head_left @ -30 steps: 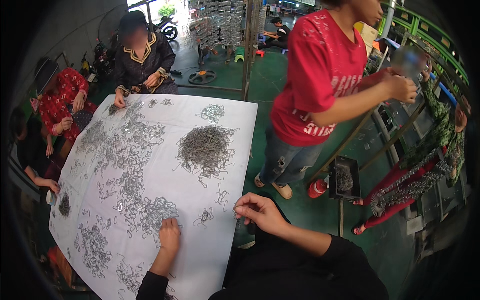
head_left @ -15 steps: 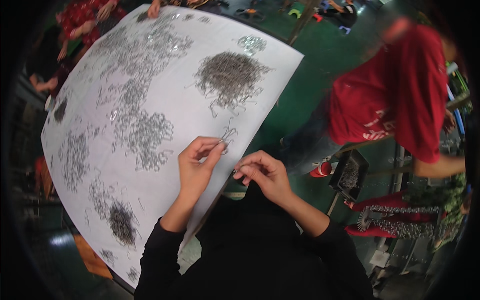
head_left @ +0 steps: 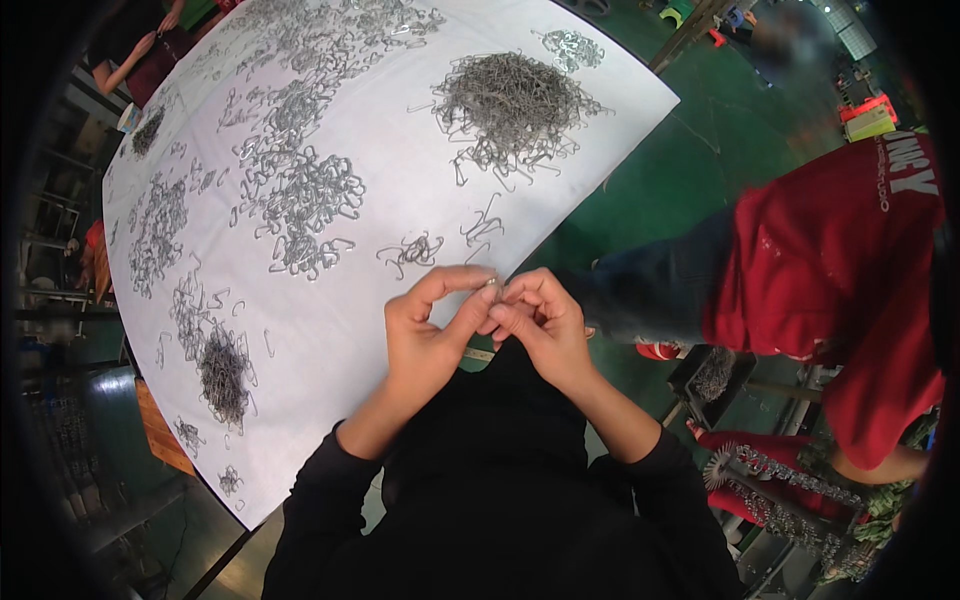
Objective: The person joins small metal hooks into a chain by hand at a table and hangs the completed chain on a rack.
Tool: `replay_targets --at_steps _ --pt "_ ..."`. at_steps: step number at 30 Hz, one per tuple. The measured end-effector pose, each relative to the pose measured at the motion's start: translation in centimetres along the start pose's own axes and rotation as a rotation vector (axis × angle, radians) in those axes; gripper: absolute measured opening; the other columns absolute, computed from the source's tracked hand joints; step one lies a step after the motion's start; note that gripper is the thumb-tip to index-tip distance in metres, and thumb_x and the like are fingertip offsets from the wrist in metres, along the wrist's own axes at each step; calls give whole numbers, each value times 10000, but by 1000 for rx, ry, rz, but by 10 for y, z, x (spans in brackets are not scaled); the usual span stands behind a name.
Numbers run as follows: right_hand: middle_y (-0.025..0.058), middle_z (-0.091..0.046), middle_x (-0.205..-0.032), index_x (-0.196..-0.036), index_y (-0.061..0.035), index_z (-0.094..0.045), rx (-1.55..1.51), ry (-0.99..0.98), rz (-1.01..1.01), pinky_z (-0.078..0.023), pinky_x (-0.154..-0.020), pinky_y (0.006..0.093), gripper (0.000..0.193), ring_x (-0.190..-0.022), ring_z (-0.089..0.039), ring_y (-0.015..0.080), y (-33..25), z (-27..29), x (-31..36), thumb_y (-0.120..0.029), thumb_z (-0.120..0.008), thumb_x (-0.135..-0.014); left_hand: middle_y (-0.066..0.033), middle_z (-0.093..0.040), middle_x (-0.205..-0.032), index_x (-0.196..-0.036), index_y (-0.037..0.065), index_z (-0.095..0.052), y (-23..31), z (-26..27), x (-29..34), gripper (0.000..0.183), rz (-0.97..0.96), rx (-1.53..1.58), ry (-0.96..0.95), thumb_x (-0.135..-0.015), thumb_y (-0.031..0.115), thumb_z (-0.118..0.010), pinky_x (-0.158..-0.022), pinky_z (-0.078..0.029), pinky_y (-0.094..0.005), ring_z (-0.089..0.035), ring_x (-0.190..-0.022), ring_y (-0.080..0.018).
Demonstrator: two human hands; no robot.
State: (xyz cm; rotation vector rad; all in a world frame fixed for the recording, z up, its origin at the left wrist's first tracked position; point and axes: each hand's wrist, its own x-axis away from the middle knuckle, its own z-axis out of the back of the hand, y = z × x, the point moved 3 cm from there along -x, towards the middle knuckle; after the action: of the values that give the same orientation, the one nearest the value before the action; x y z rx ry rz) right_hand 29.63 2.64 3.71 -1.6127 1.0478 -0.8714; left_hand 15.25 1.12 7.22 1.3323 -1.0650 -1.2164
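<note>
a broad white-covered table [head_left: 320, 370] is spread along the left and top, its near right edge passing by the hands. at the right, a person in a red short-sleeved shirt [head_left: 820, 255] and blue jeans is seen standing beyond that edge. down the table's middle, a long drift of shiny silver bent-wire hooks [head_left: 310, 190] is strewn loosely. nearer the far right corner, a dense dark-grey heap of wire hooks [head_left: 515, 105] is piled, with strays splayed at its rim.

the left hand [head_left: 425, 330] is held at the table's near edge, a tiny shiny metal piece [head_left: 491, 283] being pinched between its thumb and forefinger. the right hand [head_left: 552, 335] is brought in just beside it, thumb and fingertips drawn together; what is gripped there, if anything, cannot be told.

just beyond the left hand, a small loose cluster of wire hooks [head_left: 412, 250] is left lying on the white surface.

the step in hand is judged to be close two-handed fingertip work on the tiny piece, which is held between the hands. for any next move, a light, steady pinch and careful fingertip alignment would be called for, since so small a piece could easily be dropped.
</note>
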Motion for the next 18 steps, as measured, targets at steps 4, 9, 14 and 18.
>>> replay_targets --at_steps 4,9,14,18 --pt "72 -637 -844 -1044 -24 -506 43 -10 5 -424 -532 168 196 -646 -568 44 7 15 3 -77 -598 -879 -110 -663 -944 -907 -19 -633 -3 -5 3 96 1 -39 40 -813 -26 -618 -851 -450 -290 -613 -911 -169" --pt "58 -597 -884 -940 -28 -576 532 112 142 -437 -537 228 102 -653 -571 99 -5 46 -51 -99 -590 -867 -112 -667 -924 -879 -18 -638 -4 -4 1 78 -18 -9 57 -809 -34 -609 -859 -447 -297 -611 -924 -179" --pt "93 -580 -895 -899 -64 -623 1008 168 196 -485 -664 375 103 -748 -597 285 -1 51 -132 -96 -601 -804 -109 -669 -909 -879 -13 -635 -9 -5 5 80 -34 -12 53 -806 -35 -614 -860 -445 -301 -611 -919 -183" --pt "105 -551 -994 -943 -102 -651 1302 152 242 -485 -718 417 174 -866 -583 304 31 38 -173 -50 -559 -805 -110 -668 -909 -882 -18 -639 -7 -5 11 81 11 16 72 -807 -36 -613 -839 -450 -287 -613 -904 -181"
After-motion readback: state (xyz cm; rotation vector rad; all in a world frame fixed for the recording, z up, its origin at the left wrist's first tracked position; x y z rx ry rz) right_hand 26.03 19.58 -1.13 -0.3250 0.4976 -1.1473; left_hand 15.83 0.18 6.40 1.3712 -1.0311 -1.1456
